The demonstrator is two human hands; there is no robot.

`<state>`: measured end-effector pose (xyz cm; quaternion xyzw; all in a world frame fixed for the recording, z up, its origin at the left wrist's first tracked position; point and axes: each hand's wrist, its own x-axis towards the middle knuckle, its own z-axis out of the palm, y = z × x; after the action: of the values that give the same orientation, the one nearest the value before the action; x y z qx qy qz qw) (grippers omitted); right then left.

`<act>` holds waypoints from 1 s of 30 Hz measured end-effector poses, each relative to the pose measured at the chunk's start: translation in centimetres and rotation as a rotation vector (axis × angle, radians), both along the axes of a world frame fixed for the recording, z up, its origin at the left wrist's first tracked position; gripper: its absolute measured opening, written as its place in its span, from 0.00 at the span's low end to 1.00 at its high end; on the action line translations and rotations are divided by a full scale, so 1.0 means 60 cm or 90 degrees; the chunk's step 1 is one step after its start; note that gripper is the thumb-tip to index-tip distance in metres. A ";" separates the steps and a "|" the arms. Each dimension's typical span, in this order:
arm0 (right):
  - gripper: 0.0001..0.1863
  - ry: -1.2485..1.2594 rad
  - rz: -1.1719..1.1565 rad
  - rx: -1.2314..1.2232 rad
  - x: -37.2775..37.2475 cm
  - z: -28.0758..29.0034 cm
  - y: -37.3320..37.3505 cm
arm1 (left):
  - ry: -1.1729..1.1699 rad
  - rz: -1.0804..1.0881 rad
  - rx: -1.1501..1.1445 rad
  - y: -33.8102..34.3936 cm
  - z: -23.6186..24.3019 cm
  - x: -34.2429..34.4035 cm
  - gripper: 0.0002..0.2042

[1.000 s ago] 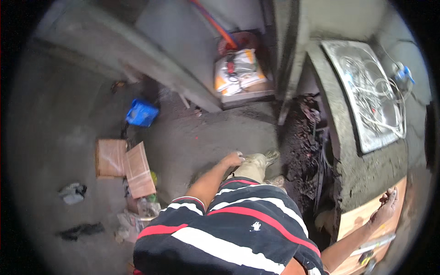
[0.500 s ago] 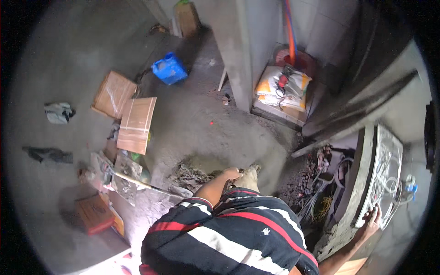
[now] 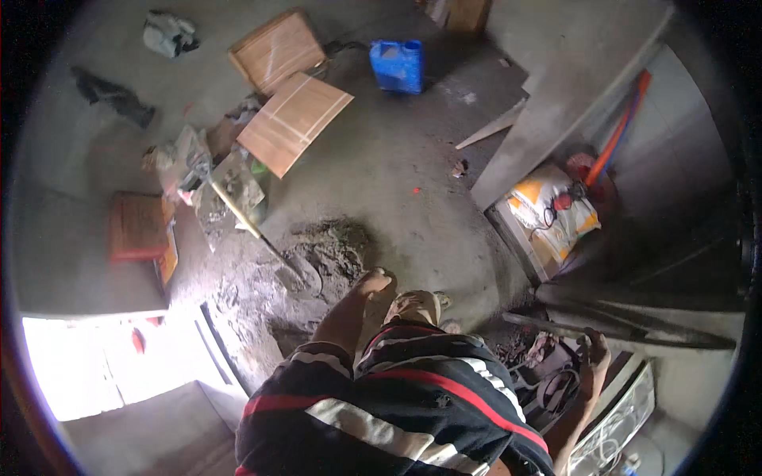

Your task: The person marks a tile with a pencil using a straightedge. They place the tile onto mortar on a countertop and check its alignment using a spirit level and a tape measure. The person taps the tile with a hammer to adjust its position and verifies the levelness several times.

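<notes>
My left hand [image 3: 375,282] hangs in front of my left leg, its fingers curled in and nothing visible in them. Just beyond and left of it lies a heap of wet grey mortar [image 3: 329,242]. A shovel [image 3: 246,218] rests with its blade on the mortar and its pale handle slanting up to the left. At the right, my right hand [image 3: 594,353] is raised beside the long grey ledge [image 3: 651,324], fingers partly spread. Nothing shows in its grasp; whether the fingertips touch the ledge I cannot tell. A panel with white cables [image 3: 623,416] is below the right hand.
Flat cardboard boxes [image 3: 294,123] and a blue jerrycan [image 3: 398,67] stand on the floor ahead. White-and-yellow sacks [image 3: 552,210] with a power tool on top are beyond a partition at right. A reddish-brown box [image 3: 139,226] is at left. Rubble and hoses [image 3: 544,369] lie beside my right leg.
My view has turned to the right, so the room's things sit elsewhere in the picture. My right hand has come off the cable panel and up beside the ledge; the left arm stretches further forward.
</notes>
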<state>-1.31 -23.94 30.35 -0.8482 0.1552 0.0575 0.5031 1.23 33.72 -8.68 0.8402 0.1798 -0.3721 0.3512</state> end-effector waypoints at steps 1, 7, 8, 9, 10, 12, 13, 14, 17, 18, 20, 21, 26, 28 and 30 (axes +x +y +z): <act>0.16 -0.017 0.033 0.028 0.008 -0.026 -0.014 | 0.076 0.034 -0.033 0.024 -0.016 -0.021 0.28; 0.15 -0.034 0.179 -0.070 0.075 -0.085 -0.044 | 0.004 -0.042 0.108 0.031 -0.116 -0.251 0.24; 0.14 0.036 0.159 -0.012 0.085 -0.078 -0.040 | 0.018 -0.074 0.148 0.020 -0.102 -0.262 0.23; 0.14 0.076 0.186 -0.047 0.092 -0.078 -0.051 | 0.033 -0.107 0.188 0.008 -0.090 -0.268 0.23; 0.14 0.116 0.211 -0.088 0.095 -0.078 -0.059 | 0.031 -0.104 0.185 -0.015 -0.072 -0.275 0.23; 0.16 0.001 0.238 -0.109 0.092 -0.123 -0.072 | 0.053 -0.099 0.161 -0.057 -0.055 -0.292 0.23; 0.16 -0.012 0.245 -0.062 0.095 -0.135 -0.072 | 0.063 -0.088 0.145 -0.076 -0.054 -0.305 0.23; 0.15 -0.024 0.250 -0.016 0.097 -0.141 -0.078 | 0.072 -0.082 0.132 -0.094 -0.054 -0.313 0.24; 0.16 0.033 0.268 0.019 0.085 -0.160 -0.102 | 0.084 -0.081 0.095 -0.139 -0.064 -0.313 0.24; 0.16 0.053 0.226 0.065 0.077 -0.175 -0.107 | 0.084 -0.084 0.090 -0.147 -0.069 -0.304 0.25; 0.17 0.058 0.298 0.021 0.082 -0.191 -0.118 | 0.077 -0.086 0.089 -0.150 -0.086 -0.294 0.25; 0.17 0.082 0.291 0.073 0.084 -0.191 -0.109 | 0.070 -0.090 0.094 -0.146 -0.096 -0.290 0.25; 0.18 0.071 0.320 0.196 0.089 -0.230 -0.109 | -0.036 0.123 0.081 -0.113 -0.113 -0.263 0.28; 0.18 0.094 0.412 -0.005 0.103 -0.239 -0.105 | -0.067 0.197 0.067 -0.102 -0.094 -0.230 0.28; 0.16 0.089 0.368 0.105 0.105 -0.263 -0.097 | 0.168 0.223 -0.001 -0.092 -0.072 -0.206 0.39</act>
<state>5.00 -29.76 14.57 -0.8076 -0.0635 0.2693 0.5209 -11.11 28.22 -13.02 0.7400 0.3673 -0.4121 0.3844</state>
